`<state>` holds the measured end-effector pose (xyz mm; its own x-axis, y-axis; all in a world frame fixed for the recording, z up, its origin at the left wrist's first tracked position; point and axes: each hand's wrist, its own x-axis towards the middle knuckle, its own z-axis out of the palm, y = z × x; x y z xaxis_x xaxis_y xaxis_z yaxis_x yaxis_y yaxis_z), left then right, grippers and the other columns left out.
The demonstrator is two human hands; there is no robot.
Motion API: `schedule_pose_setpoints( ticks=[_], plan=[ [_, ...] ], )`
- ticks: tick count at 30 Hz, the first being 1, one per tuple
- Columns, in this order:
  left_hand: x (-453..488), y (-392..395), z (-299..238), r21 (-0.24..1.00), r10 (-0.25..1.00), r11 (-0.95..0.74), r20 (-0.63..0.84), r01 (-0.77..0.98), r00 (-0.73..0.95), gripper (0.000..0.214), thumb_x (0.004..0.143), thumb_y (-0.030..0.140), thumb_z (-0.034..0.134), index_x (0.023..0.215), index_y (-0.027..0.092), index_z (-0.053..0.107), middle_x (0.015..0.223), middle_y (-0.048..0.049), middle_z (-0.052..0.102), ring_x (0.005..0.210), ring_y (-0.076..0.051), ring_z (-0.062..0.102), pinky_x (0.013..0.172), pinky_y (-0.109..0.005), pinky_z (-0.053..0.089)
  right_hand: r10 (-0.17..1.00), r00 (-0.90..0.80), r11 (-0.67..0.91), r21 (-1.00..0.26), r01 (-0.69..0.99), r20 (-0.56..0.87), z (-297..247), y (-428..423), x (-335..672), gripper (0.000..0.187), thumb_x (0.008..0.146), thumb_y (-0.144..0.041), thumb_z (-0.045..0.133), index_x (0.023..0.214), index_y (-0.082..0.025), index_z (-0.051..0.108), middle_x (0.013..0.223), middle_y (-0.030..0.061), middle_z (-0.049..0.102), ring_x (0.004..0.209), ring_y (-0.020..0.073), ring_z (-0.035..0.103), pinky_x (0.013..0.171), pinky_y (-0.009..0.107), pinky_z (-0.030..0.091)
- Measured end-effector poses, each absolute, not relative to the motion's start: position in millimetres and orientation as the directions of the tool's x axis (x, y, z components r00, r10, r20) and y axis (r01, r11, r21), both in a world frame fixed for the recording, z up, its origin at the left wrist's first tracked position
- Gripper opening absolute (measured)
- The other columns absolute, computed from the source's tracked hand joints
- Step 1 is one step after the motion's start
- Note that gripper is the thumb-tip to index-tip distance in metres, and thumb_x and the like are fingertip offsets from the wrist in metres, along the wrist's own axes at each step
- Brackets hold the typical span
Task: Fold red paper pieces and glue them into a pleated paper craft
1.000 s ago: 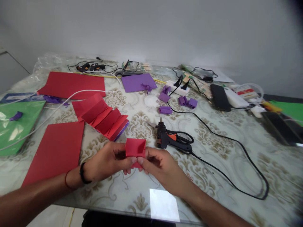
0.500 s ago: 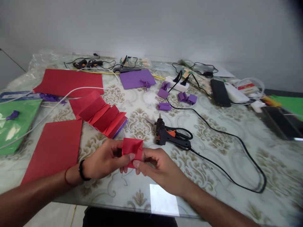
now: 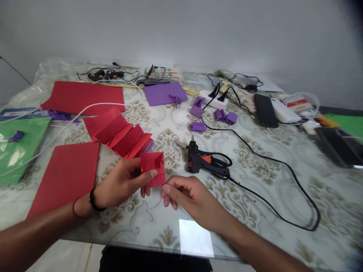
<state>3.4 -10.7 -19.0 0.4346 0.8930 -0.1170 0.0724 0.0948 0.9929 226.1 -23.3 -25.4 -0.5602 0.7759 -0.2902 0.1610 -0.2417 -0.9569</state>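
My left hand [image 3: 124, 182] pinches a small folded red paper piece [image 3: 153, 168] a little above the patterned table [image 3: 176, 223], thumb on its front face. My right hand [image 3: 184, 194] hovers just right of and below that piece, fingers curled, fingertips close to its lower corner but apart from it. A black glue gun [image 3: 202, 162] with an orange trigger lies on the table just beyond my right hand, its black cord [image 3: 283, 219] looping off to the right. An accordion-folded red sheet [image 3: 121, 135] lies just behind my left hand.
Flat red sheets [image 3: 66, 173] [image 3: 82, 97] lie at the left, with a green sheet [image 3: 19, 145] in plastic beyond them. A purple sheet [image 3: 164, 93] and small folded purple pieces [image 3: 225, 116] sit mid-table. A white power strip [image 3: 214, 101], a black phone [image 3: 265, 110] and cables crowd the back right.
My left hand has carried the red piece up and to the left. My right hand has let go of it and now hangs just beside it.
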Motion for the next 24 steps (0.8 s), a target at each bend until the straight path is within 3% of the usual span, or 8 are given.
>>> schedule_pose_setpoints(
  ticks=[8, 14, 19, 21, 24],
  plan=[
    [2, -8, -14, 0.986, 0.877, 0.114, -0.157, 0.119, 0.455, 0.042, 0.098, 0.047, 0.069, 0.074, 0.013, 0.068, 0.061, -0.0051, 0.072, 0.053, -0.013, 0.066, 0.054, -0.022, 0.054, 0.789, -0.542, -0.2, -0.955, 0.22, -0.29, -24, -20, 231, 0.041, 0.099, -0.055, 0.065, 0.081, -0.019, 0.073, 0.073, 0.002, 0.068, 0.06, 0.013, 0.051, 0.057, 0.027, 0.037],
    [1, -9, -19, 0.985, 0.874, 0.124, -0.167, 0.124, 0.457, 0.04, 0.099, 0.045, 0.066, 0.072, 0.016, 0.063, 0.056, -0.0007, 0.067, 0.048, -0.011, 0.061, 0.051, -0.02, 0.05, 0.808, -0.505, -0.191, -0.946, 0.264, -0.304, -23, -17, 234, 0.044, 0.093, -0.062, 0.071, 0.081, -0.02, 0.074, 0.069, 0.0006, 0.066, 0.058, 0.0134, 0.049, 0.055, 0.027, 0.036],
    [-3, -11, -18, 0.968, 0.807, 0.097, -0.214, 0.233, 0.55, 0.036, 0.102, 0.039, 0.058, 0.073, 0.018, 0.057, 0.057, 0.0026, 0.061, 0.052, -0.01, 0.056, 0.052, -0.02, 0.044, 0.871, -0.467, -0.087, -0.983, 0.164, -0.155, -24, -15, 240, 0.069, 0.103, -0.074, 0.043, 0.057, -0.022, 0.048, 0.058, 0.0012, 0.059, 0.054, 0.0136, 0.05, 0.058, 0.029, 0.04],
    [-5, -12, -15, 0.96, 0.76, 0.075, -0.23, 0.271, 0.608, 0.032, 0.102, 0.034, 0.054, 0.076, 0.018, 0.058, 0.062, 0.0024, 0.062, 0.056, -0.01, 0.056, 0.055, -0.02, 0.044, 0.886, -0.449, -0.073, -0.992, 0.103, -0.111, -21, -13, 241, 0.068, 0.103, -0.075, 0.04, 0.064, -0.022, 0.054, 0.062, 0.0016, 0.06, 0.059, 0.015, 0.054, 0.063, 0.03, 0.044],
    [-6, -11, -12, 0.955, 0.698, 0.055, -0.245, 0.291, 0.673, 0.025, 0.1, 0.033, 0.057, 0.081, 0.017, 0.061, 0.067, 0.0024, 0.062, 0.058, -0.011, 0.055, 0.055, -0.02, 0.044, 0.839, -0.511, -0.163, -0.983, 0.091, -0.186, -15, -12, 240, 0.051, 0.097, -0.069, 0.062, 0.099, -0.019, 0.069, 0.076, 0.001, 0.066, 0.068, 0.0161, 0.06, 0.067, 0.03, 0.049]
  ],
)
